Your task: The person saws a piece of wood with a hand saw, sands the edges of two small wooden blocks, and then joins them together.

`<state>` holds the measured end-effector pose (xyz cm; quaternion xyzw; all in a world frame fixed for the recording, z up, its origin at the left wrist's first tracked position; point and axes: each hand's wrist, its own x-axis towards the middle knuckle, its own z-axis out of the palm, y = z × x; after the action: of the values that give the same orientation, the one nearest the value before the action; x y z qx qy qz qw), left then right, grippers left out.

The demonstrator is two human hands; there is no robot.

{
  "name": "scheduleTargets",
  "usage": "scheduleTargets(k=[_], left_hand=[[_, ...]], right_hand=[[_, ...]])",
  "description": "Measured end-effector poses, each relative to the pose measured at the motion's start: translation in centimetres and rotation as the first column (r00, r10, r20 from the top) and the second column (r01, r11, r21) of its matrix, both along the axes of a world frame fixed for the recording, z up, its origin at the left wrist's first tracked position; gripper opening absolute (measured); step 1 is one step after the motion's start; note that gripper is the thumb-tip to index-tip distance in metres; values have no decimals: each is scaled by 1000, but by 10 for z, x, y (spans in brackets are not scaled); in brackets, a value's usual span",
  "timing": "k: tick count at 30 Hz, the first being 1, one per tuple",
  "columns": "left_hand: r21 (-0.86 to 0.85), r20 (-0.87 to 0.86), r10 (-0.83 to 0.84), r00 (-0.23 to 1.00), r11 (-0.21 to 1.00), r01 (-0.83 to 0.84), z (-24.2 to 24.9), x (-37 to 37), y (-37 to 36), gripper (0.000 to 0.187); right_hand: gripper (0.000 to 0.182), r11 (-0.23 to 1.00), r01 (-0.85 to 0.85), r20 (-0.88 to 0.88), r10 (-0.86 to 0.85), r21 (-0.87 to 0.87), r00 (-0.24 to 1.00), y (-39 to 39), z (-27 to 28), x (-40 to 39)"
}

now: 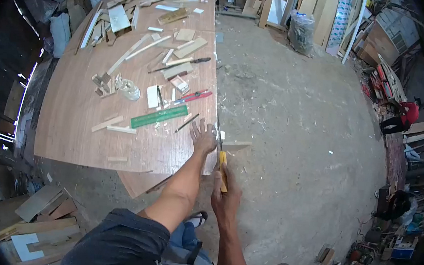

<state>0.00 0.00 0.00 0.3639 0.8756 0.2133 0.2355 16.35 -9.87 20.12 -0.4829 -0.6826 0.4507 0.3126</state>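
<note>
My left hand [204,140] lies at the right edge of the wooden tabletop [84,135], fingers spread and pressing down. A small white piece [222,134] sticks out past the edge beside it; how much of it is under the hand is hidden. My right hand [226,195] is closed round the yellow handle of a handsaw [223,160]. Its thin dark blade runs upward along the table edge, seen nearly edge-on, close to my left hand. Just left of my left fingers lie a dark pencil-like stick [187,123] and a green ruler-like strip [159,116].
Also on the tabletop are a red cutter-like tool [193,96], a glass jar [130,91], a black-handled file-like tool [188,63] and a pile of wood offcuts [118,17]. Boards [323,15] lean at the back. A person in red [409,113] is far right.
</note>
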Motion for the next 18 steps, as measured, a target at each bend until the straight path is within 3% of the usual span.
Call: scheduleTargets(k=[2, 3, 5, 7, 9, 13, 15, 16, 17, 18], left_hand=[[-21, 28, -16, 999, 1000, 16, 14, 13, -16, 33], [31, 27, -16, 1000, 999, 15, 16, 3, 10, 33], [14, 77, -3, 997, 1000, 2, 20, 4, -2, 33], [24, 52, 4, 999, 1000, -5, 17, 0, 1, 33], [30, 45, 19, 999, 999, -20, 12, 1, 3, 33], [51, 2, 6, 1000, 999, -6, 13, 7, -4, 33], [19, 56, 29, 998, 999, -30, 20, 6, -3, 33], [-18, 32, 11, 999, 1000, -11, 19, 5, -2, 33], [-20, 28, 5, 1000, 1000, -4, 16, 6, -3, 33], [-27, 24, 3, 1000, 1000, -3, 15, 9, -4, 33]], right_hand=[[34, 996, 22, 6, -22, 84, 1000, -8, 4, 4], [34, 991, 20, 4, -21, 136, 1000, 20, -10, -14], [33, 997, -41, 19, 42, -69, 999, 33, -22, -28], [32, 998, -50, 25, 50, 25, 998, 19, -21, -18], [36, 929, -20, -47, 40, 370, 998, 0, -25, 2], [35, 960, -3, 25, -4, 280, 1000, 13, -26, -5], [31, 991, -33, 93, 45, -130, 995, 33, -16, -21], [31, 997, -74, 75, 72, 28, 995, 29, -20, -16], [31, 997, -67, 71, 65, 27, 995, 14, -23, -4], [32, 987, -39, 19, 36, 155, 999, -3, -19, 10]])
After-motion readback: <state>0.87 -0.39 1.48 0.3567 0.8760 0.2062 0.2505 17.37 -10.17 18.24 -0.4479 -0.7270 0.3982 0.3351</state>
